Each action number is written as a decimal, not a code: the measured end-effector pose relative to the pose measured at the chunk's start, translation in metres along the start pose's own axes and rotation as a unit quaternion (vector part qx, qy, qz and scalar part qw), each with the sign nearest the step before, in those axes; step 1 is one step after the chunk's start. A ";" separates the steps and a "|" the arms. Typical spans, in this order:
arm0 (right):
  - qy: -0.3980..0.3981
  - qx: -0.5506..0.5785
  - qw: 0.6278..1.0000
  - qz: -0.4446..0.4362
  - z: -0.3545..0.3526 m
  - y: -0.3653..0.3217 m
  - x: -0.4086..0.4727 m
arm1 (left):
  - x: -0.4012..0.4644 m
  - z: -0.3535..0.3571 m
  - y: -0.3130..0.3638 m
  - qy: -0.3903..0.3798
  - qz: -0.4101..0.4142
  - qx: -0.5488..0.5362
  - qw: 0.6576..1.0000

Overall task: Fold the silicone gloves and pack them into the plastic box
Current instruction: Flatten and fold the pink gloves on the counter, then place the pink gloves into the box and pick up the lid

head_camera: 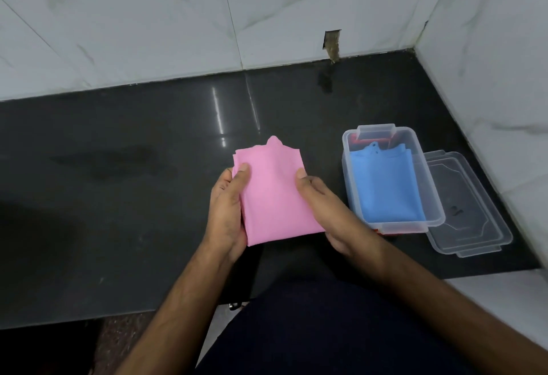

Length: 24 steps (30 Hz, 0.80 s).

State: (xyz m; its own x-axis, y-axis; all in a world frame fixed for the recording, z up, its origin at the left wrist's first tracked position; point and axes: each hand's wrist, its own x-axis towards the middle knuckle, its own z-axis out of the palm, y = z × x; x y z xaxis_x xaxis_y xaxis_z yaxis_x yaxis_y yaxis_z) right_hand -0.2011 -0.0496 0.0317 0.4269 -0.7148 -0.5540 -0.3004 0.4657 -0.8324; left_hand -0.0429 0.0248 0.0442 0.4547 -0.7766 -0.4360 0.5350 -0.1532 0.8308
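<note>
Black polished stone counter (pixel 118 196), glossy, light streaks reflected on it; white marble-look wall tiles (pixel 148 18) behind and to the right, with a small chipped notch (pixel 332 45) at the base of the back wall.

Clear plastic box (pixel 436 196) sits on the counter to the right, open, rectangular with rounded corners and a latch tab at the far end. Inside: a folded blue silicone glove (pixel 382 187) lying flat, matte, filling most of the box; something red shows beneath it at the far end and at the near edge, cannot tell what. Clear lid (pixel 471 211) lies flat on the counter touching the box's right side, partly tucked under its edge.

Folded pink silicone glove (pixel 275 193) held above the counter, left of the box and near it, not inside. Matte, smooth, roughly rectangular, a small pointed tab sticking out at the far edge.

Left hand (pixel 228 205) grips the glove's left edge, thumb on top, fingers curled beneath. Right hand (pixel 323 211) grips the right edge, thumb on top, fingers under the glove.

Dark clothing (pixel 326 330) at the bottom of the view.
</note>
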 end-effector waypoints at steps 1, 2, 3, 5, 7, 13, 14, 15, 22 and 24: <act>-0.016 0.036 0.999 0.011 -0.002 -0.005 -0.002 | -0.001 0.004 0.006 -0.008 0.007 -0.001 1.000; -0.026 0.062 0.998 0.013 -0.004 -0.011 -0.003 | -0.002 0.008 0.012 -0.015 0.015 0.000 1.000; -0.027 0.079 0.996 0.005 -0.006 -0.016 -0.004 | -0.002 0.012 0.017 -0.022 0.021 0.000 1.000; -0.003 0.087 0.995 -0.042 -0.011 -0.026 -0.007 | -0.002 0.019 0.026 -0.030 0.035 0.011 0.999; 0.038 0.032 0.993 -0.109 -0.018 -0.035 -0.010 | 0.002 0.026 0.033 -0.031 0.048 0.036 0.998; 0.106 -0.077 0.970 -0.203 -0.045 -0.049 -0.018 | 0.016 0.047 0.037 -0.041 0.053 0.100 0.993; 0.109 -0.073 0.970 -0.205 -0.050 -0.049 -0.018 | 0.018 0.052 0.036 -0.046 0.050 0.105 0.992; 0.116 -0.072 0.969 -0.205 -0.056 -0.050 -0.019 | 0.020 0.060 0.034 -0.053 0.047 0.109 0.992; 0.208 -0.093 0.946 -0.232 -0.108 -0.050 -0.021 | 0.028 0.116 0.028 -0.133 -0.017 0.098 0.986; 0.237 -0.112 0.933 -0.247 -0.122 -0.048 -0.023 | 0.027 0.128 0.022 -0.155 -0.041 0.077 0.984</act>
State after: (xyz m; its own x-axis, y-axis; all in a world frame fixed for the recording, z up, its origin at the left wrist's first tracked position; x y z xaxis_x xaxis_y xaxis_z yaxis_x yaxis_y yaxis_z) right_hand -0.3005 -0.1187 0.0864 0.1508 -0.9885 0.0091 -0.3612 -0.0637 -0.9303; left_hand -0.1099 -0.0776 0.0947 0.1617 -0.9032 -0.3976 0.4358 -0.2961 0.8500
